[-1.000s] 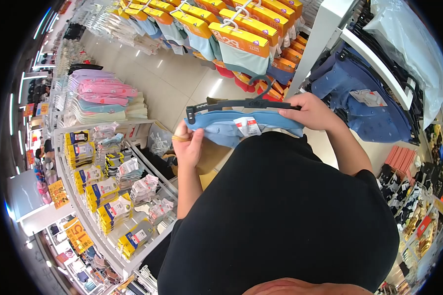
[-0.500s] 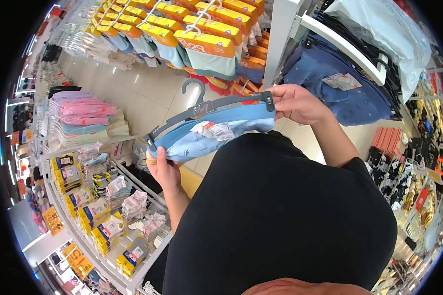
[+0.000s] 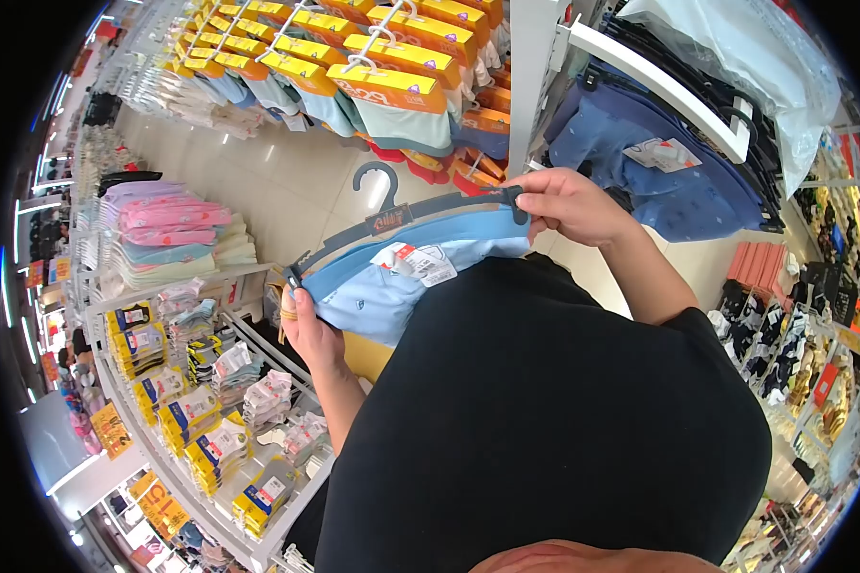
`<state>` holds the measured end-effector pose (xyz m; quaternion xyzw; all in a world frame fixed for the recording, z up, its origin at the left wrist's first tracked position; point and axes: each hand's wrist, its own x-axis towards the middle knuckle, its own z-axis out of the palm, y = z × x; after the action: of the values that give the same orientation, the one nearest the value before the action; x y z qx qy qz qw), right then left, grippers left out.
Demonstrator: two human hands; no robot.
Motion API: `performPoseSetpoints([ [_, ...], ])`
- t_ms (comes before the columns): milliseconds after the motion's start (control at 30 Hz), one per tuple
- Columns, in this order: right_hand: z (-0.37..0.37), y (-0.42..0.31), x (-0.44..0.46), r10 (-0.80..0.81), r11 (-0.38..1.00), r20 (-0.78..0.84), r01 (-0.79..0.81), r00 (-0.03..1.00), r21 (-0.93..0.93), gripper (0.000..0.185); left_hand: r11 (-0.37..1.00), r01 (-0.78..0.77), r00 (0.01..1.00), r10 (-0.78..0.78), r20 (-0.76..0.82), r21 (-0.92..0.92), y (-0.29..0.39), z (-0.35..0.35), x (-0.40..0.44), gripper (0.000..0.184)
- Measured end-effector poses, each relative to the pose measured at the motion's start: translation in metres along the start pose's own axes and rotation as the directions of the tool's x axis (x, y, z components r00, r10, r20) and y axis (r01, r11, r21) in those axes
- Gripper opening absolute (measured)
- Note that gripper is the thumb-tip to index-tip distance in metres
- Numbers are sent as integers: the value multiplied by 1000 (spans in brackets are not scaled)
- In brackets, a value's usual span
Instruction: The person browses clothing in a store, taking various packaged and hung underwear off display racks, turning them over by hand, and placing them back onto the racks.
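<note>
A light blue garment [image 3: 377, 298] with a white and red tag [image 3: 416, 263] hangs from a dark grey clip hanger [image 3: 388, 222], stretched between my two hands. At the hanger's left end, my left hand [image 3: 308, 329] pinches the clip and the garment's corner, with a yellow band on one finger. My right hand [image 3: 569, 205] is closed around the clip at the other end. The hanger's hook points up, away from my body. Both clips sit at the garment's waistband.
Packs with yellow and orange headers [image 3: 392, 88] hang ahead. Dark blue garments [image 3: 640, 162] hang on a white rack [image 3: 659, 81] at the right. Sock packs [image 3: 218, 449] fill a shelf at the left, below folded pink clothes [image 3: 172, 218].
Over the last second, the hanger and garment have moved left, with the hook now left of its earlier place. My right hand now grips the end clip. The rack view has shifted left.
</note>
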<state>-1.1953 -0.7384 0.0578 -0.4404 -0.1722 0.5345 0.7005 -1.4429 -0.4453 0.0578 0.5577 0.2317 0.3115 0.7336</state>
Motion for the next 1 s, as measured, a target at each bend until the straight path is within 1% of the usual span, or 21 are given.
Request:
performPoseSetpoints([
  [33,-2,1,-1,-7,1000,0,7,1000,-5,34,1000,6,1000,-6,-12,-5,0,1,0,27],
  [133,-8,5,-1,-33,993,-48,27,998,-117,34,995,52,996,-45,79,-90,1,-3,1,27],
  [167,-8,6,0,-38,983,-64,26,997,-181,32,995,72,989,-63,131,-68,4,-1,2,28],
  [233,-9,8,-1,-48,951,-95,17,994,-310,29,997,73,983,-66,173,-31,2,1,2,28],
  [267,-8,7,-2,-26,923,-90,-11,996,-386,27,997,79,981,-77,181,-3,2,6,2,27],
  [300,-7,5,-4,-4,888,-87,-36,996,-459,26,996,90,971,-92,220,17,2,9,2,27],
  [333,-5,5,-5,16,847,-85,-59,996,-529,25,996,71,973,-83,217,60,-1,11,2,26],
  [367,-3,5,-5,2,793,-62,-39,998,-608,23,993,51,974,-73,216,104,-6,11,3,26],
  [433,-2,6,-5,-23,664,-18,1,1000,-747,21,994,84,964,-100,245,75,-11,14,4,24],
  [467,-4,11,-4,-53,562,32,57,998,-825,21,992,78,961,-101,259,99,-13,16,6,25],
  [567,1,20,-4,-49,600,-27,7,998,-800,20,977,95,944,-150,294,193,-21,14,11,26],
  [600,6,18,-6,-79,518,-65,-15,995,-855,19,968,110,933,-178,313,225,-25,12,14,27],
  [633,5,26,-6,-213,470,-64,44,975,-882,18,959,39,952,-120,280,280,-33,12,18,31],
  [700,-6,58,-7,-462,341,-38,138,886,-930,18,956,45,989,-85,124,290,-40,20,27,35],
  [733,-12,65,-13,-466,323,-70,96,882,-941,17,968,53,997,-64,40,245,-37,31,31,38],
  [767,-23,76,-19,-480,286,-105,42,871,-957,17,977,60,998,-63,8,203,-41,28,37,38],
  [833,-52,106,-38,-504,206,-160,-62,849,-977,18,977,84,996,-84,-11,195,-41,28,39,38],
  [933,-86,149,-78,-483,346,-382,-229,788,-910,19,978,117,992,-123,26,171,-52,34,39,37],
  [1000,-101,165,-105,-395,470,-555,-358,732,-807,19,980,122,992,-126,15,156,-57,38,42,37],
])
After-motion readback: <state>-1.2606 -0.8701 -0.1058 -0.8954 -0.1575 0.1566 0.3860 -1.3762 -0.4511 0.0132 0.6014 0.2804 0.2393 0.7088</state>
